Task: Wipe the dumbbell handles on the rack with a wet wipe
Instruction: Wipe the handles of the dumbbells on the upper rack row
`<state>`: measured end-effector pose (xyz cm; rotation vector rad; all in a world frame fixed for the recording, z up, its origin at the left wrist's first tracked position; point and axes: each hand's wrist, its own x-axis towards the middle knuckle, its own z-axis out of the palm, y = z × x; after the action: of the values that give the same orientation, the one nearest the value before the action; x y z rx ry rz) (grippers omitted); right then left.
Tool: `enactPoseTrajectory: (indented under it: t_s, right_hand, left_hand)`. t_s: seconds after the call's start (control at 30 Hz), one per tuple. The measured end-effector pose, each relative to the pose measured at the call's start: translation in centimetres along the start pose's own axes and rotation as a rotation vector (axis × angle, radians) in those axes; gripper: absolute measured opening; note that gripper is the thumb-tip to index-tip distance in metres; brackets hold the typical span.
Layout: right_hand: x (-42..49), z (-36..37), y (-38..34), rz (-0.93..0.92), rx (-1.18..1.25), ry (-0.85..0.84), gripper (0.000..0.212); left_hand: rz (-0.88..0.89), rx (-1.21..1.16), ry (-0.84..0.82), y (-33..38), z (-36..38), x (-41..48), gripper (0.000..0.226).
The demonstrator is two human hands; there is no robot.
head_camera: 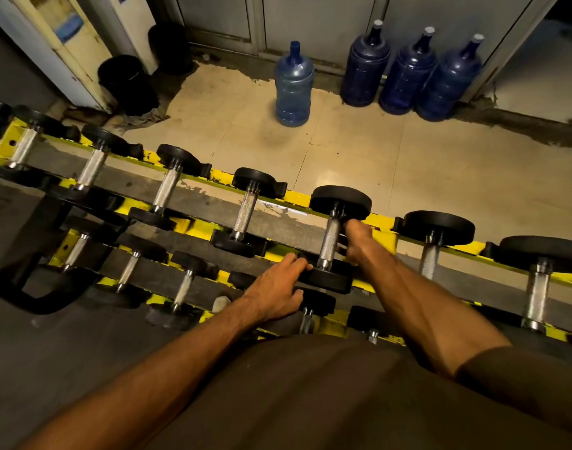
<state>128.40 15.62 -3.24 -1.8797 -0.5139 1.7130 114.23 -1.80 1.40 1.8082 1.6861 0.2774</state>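
A yellow two-tier rack (297, 198) holds several black dumbbells with knurled steel handles. My right hand (357, 241) reaches in from the right and curls its fingers round the handle (330, 237) of one dumbbell on the upper tier. My left hand (278, 287) rests with spread fingers on the near black head (327, 280) of that same dumbbell. No wet wipe shows in either hand; the right palm is hidden. More handles stand to the left (244, 212) and to the right (430, 259).
Smaller dumbbells sit on the lower tier (184, 287), with a small pale object (221, 303) beside one. Behind the rack is tiled floor with a light blue water jug (293, 86), three dark blue jugs (408, 73) and black bins (125, 82) by the wall.
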Motion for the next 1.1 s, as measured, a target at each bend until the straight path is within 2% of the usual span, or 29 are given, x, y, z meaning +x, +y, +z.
enactPoseTrajectory:
  t_s: [0.1,0.23,0.33,0.47,0.53,0.63,0.7,0.77,0.83,0.87,0.93,1.03,1.1]
  right_hand:
    - [-0.7,-0.3,-0.4,0.102,0.12,-0.219,0.033]
    - [-0.9,-1.4,1.0,0.198,0.118,-0.312,0.039]
    - [-0.1,-1.9,1.0,0.193,0.155,-0.315,0.036]
    - [0.7,-1.0,0.3,0.185,0.519,-0.267,0.026]
    - [0.9,-0.7,0.7,0.185,0.566,-0.247,0.023]
    - [1.0,-1.0,1.3,0.072,0.47,-0.16,0.018]
    - [0.7,-2.2,1.8,-0.123,0.235,-0.066,0.012]
    - [0.0,-3.9,2.6,-0.321,-0.077,-0.091,0.011]
    - [-0.6,-5.2,3.0,-0.416,-0.362,-0.155,0.009]
    - [-0.4,-5.5,2.9,-0.427,-0.428,-0.174,0.009]
    - [-0.3,-4.9,2.0,-0.428,-0.377,-0.145,0.011]
    - [-0.4,-2.8,0.7,-0.41,-0.115,0.01,0.021]
    - [-0.5,-2.2,0.8,-0.414,-0.102,0.063,0.015]
  left_hand:
    - [0.004,-0.007,-0.004,0.1,0.1,-0.1,0.051]
    - [0.004,-0.009,0.001,-0.1,0.0,-0.2,0.051]
    - [0.004,-0.01,0.002,0.0,0.0,-0.1,0.05]
    - [-0.008,0.0,-0.001,-0.1,0.1,-0.1,0.05]
    - [-0.005,0.003,0.002,-0.1,0.1,-0.1,0.051]
    - [-0.008,0.0,0.007,-0.1,0.1,-0.1,0.051]
    - [-0.009,-0.004,0.007,-0.2,0.2,-0.1,0.051]
    - [-0.003,-0.017,0.011,-0.2,0.2,-0.1,0.05]
    - [0.004,-0.019,0.016,-0.1,-0.1,0.0,0.049]
    - [0.006,-0.013,0.018,-0.1,-0.1,0.1,0.048]
    - [0.004,-0.008,0.016,-0.1,-0.1,0.1,0.048]
    - [0.006,-0.005,0.003,-0.2,0.0,0.0,0.049]
    - [0.005,-0.008,0.008,-0.2,0.0,0.1,0.05]
